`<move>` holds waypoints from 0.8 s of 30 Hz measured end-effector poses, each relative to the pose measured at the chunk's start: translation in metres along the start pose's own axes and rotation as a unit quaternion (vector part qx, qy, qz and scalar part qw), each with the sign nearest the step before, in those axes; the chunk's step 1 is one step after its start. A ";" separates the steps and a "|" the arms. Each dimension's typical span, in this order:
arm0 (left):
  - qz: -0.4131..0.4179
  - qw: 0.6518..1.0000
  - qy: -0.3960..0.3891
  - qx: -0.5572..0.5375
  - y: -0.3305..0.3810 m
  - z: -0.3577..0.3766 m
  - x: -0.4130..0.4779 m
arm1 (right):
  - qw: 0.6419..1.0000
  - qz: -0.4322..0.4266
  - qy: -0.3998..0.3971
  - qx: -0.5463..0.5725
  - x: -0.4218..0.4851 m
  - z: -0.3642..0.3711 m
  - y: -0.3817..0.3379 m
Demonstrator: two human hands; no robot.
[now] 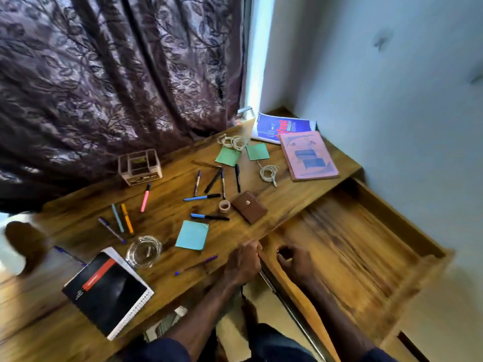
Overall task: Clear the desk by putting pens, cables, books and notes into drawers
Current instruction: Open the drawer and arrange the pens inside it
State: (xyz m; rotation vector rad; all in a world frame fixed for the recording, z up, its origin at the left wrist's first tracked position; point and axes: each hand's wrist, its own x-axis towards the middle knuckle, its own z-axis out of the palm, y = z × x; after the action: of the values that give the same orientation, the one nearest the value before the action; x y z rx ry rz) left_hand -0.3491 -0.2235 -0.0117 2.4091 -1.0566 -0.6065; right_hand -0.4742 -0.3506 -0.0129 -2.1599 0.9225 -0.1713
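Observation:
A wooden desk [167, 205] carries scattered pens [202, 197], highlighters [145, 197], a blue sticky note [192, 235], two green notes [228, 156], two white coiled cables [269, 172], a pink book [308, 155], a blue booklet [277, 126] and a black spiral notebook [107, 288]. At the right a wide wooden drawer [347, 246] stands pulled out, with nothing in it. My left hand [243, 262] rests curled at the desk's front edge by the drawer's corner. My right hand [294, 259] hovers over the drawer's left end, fingers curled round something small that I cannot make out.
A pen holder [139, 165] stands near the curtain [117, 74]. A glass ashtray [143, 250], a tape roll [224, 205] and a brown wallet [249, 206] lie among the pens. The wall [392, 87] bounds the drawer on the right.

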 end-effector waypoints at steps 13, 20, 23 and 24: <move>-0.034 0.988 -0.081 0.126 0.024 0.053 0.022 | 0.988 0.139 -0.070 -0.015 0.042 0.023 0.057; -0.032 0.981 -0.098 0.164 0.019 0.068 0.029 | 0.988 0.106 -0.107 -0.035 0.081 0.037 0.062; -0.021 0.983 -0.092 0.157 0.017 0.070 0.030 | 0.986 0.105 -0.123 -0.036 0.084 0.044 0.065; -0.017 0.984 -0.089 0.154 0.016 0.070 0.031 | 0.986 0.104 -0.128 -0.037 0.084 0.046 0.066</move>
State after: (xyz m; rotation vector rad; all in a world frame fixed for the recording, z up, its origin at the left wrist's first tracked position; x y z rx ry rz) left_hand -0.3775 -0.2718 -0.0659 2.6818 -1.2656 -0.7269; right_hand -0.4322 -0.4078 -0.1052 -2.0758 1.0075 0.2417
